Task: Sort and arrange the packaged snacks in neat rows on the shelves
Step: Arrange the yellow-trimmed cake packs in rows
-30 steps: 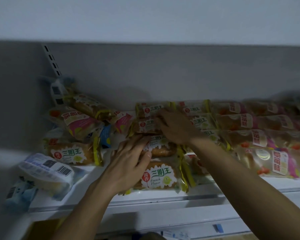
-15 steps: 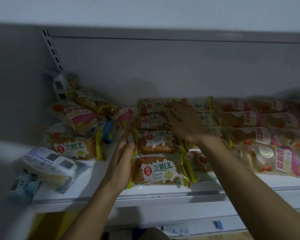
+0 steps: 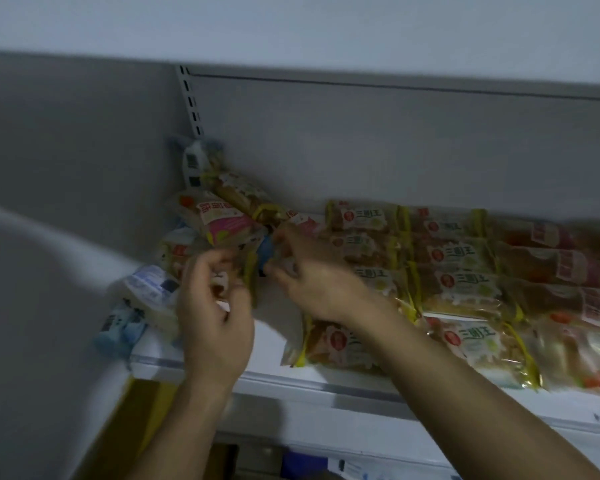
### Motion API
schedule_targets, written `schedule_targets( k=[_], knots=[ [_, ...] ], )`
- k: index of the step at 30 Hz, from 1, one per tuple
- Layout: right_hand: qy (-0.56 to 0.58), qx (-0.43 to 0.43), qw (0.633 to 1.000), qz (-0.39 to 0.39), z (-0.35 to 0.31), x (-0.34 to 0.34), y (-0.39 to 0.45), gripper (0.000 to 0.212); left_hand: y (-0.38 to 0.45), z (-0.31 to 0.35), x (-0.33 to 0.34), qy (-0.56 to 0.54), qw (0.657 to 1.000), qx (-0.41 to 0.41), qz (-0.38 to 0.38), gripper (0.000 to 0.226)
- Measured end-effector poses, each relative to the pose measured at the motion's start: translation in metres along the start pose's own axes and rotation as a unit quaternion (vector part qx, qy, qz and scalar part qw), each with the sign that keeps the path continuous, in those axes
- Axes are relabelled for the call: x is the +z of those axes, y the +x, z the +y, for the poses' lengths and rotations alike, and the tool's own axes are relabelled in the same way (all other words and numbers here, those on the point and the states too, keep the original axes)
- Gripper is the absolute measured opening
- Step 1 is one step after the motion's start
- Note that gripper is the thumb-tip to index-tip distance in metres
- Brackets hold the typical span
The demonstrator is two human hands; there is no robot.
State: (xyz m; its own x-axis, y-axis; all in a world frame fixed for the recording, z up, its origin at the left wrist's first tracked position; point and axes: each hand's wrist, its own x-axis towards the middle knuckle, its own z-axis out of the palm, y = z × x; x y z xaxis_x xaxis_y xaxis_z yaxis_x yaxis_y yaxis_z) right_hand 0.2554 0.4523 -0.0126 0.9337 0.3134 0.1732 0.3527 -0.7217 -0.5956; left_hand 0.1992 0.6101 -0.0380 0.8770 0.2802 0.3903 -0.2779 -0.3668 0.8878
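Observation:
Yellow-trimmed bread packs (image 3: pixel 461 258) lie in neat rows on the white shelf (image 3: pixel 291 379), with pink-labelled packs (image 3: pixel 568 268) to their right. At the left is a loose heap of packs (image 3: pixel 222 220). My left hand (image 3: pixel 215 323) has its fingers curled round a yellow-trimmed pack (image 3: pixel 248 271) at the heap's front. My right hand (image 3: pixel 312 282) reaches into the heap and pinches a blue-edged pack (image 3: pixel 265 252). Motion blur hides the exact finger contact.
Blue-and-white packs (image 3: pixel 146 289) hang over the shelf's left front corner (image 3: pixel 118 327). A slotted upright (image 3: pixel 191 98) runs up the grey back panel. A cardboard box (image 3: pixel 142 410) shows below the shelf. Bare shelf lies between the heap and the rows.
The view swung left. Both hands left the yellow-trimmed rows and moved left into the loose heap, where their fingers now curl on packs.

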Motion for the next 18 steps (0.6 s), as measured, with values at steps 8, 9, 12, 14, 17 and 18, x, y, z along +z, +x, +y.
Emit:
schedule_targets(
  k=[8, 9, 12, 14, 17, 18],
  knots=[
    [-0.037, 0.049, 0.998, -0.023, -0.026, 0.062, 0.029, 0.06, 0.026, -0.033, -0.048, 0.2, 0.979, -0.036, -0.023, 0.022],
    [-0.012, 0.047, 0.999, -0.01, -0.025, 0.062, 0.027, 0.054, 0.026, -0.034, -0.049, 0.196, 0.98, -0.031, -0.021, 0.023],
    [0.082, 0.051, 0.995, 0.032, -0.021, 0.047, 0.02, 0.051, 0.027, -0.027, -0.051, 0.178, 0.983, -0.042, -0.007, 0.022],
    [0.137, 0.077, 0.986, 0.049, -0.015, 0.029, 0.01, 0.051, 0.03, -0.023, -0.05, 0.185, 0.982, -0.022, 0.006, 0.028],
    [0.205, 0.069, 0.975, 0.06, -0.003, 0.0, -0.017, 0.048, 0.031, -0.017, -0.042, 0.188, 0.98, 0.057, -0.029, 0.042],
    [0.235, 0.07, 0.967, 0.063, 0.002, -0.01, -0.027, 0.05, 0.03, -0.013, -0.037, 0.168, 0.982, 0.064, -0.051, 0.042]
  ],
)
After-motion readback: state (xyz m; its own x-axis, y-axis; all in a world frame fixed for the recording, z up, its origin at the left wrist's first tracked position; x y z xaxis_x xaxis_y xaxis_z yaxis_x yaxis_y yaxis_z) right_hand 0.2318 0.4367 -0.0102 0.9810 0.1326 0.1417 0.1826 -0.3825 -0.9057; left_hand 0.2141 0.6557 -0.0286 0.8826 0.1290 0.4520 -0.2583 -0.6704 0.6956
